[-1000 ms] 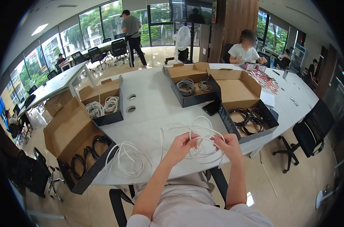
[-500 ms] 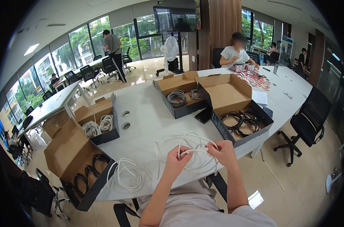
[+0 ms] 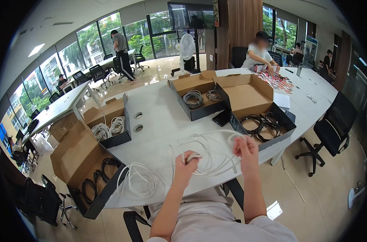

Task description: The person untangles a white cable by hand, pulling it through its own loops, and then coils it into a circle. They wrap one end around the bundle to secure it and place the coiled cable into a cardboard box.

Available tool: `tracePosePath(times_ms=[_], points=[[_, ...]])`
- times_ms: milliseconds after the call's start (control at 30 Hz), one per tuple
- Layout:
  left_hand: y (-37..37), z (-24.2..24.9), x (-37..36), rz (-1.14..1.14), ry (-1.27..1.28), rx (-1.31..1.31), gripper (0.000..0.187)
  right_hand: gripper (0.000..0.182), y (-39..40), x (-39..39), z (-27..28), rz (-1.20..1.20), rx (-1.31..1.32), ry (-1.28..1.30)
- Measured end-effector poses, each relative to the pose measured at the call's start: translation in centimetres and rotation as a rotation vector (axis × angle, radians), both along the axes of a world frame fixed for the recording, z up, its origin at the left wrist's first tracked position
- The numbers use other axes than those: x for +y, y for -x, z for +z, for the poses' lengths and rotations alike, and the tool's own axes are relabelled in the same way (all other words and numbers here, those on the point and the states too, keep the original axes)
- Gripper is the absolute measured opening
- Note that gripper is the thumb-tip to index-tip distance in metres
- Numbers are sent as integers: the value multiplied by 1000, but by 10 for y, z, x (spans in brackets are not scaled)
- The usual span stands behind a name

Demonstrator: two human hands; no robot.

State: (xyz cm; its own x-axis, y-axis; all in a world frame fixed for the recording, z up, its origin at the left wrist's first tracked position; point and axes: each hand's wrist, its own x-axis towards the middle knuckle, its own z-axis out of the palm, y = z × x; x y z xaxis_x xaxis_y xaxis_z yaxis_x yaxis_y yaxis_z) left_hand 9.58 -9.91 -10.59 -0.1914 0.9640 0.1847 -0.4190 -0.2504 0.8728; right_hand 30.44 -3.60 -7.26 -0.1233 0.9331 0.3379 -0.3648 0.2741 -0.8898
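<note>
Holding the white cable [image 3: 209, 155] from both ends of its tangle, the person works just above the near edge of the tabletop [image 3: 163, 117]. The left hand [image 3: 186, 162] is closed around a bunch of loops, lower and nearer to the body. The right hand [image 3: 244, 146] pinches a strand higher and further out, so the cable stretches between them from lower left to upper right. Beside the left hand lies a second white cable [image 3: 140, 180], loose. Further away stand open cardboard boxes [image 3: 248, 101] with coiled cables.
</note>
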Motion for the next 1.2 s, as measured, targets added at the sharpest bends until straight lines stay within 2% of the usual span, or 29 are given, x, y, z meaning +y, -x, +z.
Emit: tracePosePath(times_ms=[133,233,333,367,433,533,633,733,833,933,1033,1067,1167,1200], points=[[18,-4,1,-117,-8,-560,9,14,-12,12,0,98,343,160],[18,-1,0,-144,-75,-721,11,13,-12,15,-1,186,473,227],[21,6,-2,-123,-192,-718,15,14,-8,11,4,80,395,243],[22,10,-3,-95,-174,-710,17,16,-3,10,5,-44,288,151],[24,19,-6,-39,-135,-693,22,19,7,9,5,-290,74,-32],[25,18,-9,70,-10,-512,30,26,-4,16,-5,-155,85,-53],[16,15,-10,55,-6,-344,32,28,-14,13,-9,73,108,-22],[9,4,-7,99,56,-57,29,29,-14,15,-18,140,102,-90],[6,0,-5,167,27,198,27,32,-10,15,-14,24,172,-65],[8,9,-6,180,-6,-75,22,32,-18,20,-4,-83,503,53],[26,15,-10,99,-71,-334,18,33,-40,28,2,-157,700,198],[28,22,-13,167,-45,-390,15,31,-52,38,-7,-145,762,191],[60,16,-17,-66,-219,-642,16,32,-77,48,-13,-124,887,223],[62,25,-21,-31,-184,-709,18,31,-81,51,-16,-116,928,204]])
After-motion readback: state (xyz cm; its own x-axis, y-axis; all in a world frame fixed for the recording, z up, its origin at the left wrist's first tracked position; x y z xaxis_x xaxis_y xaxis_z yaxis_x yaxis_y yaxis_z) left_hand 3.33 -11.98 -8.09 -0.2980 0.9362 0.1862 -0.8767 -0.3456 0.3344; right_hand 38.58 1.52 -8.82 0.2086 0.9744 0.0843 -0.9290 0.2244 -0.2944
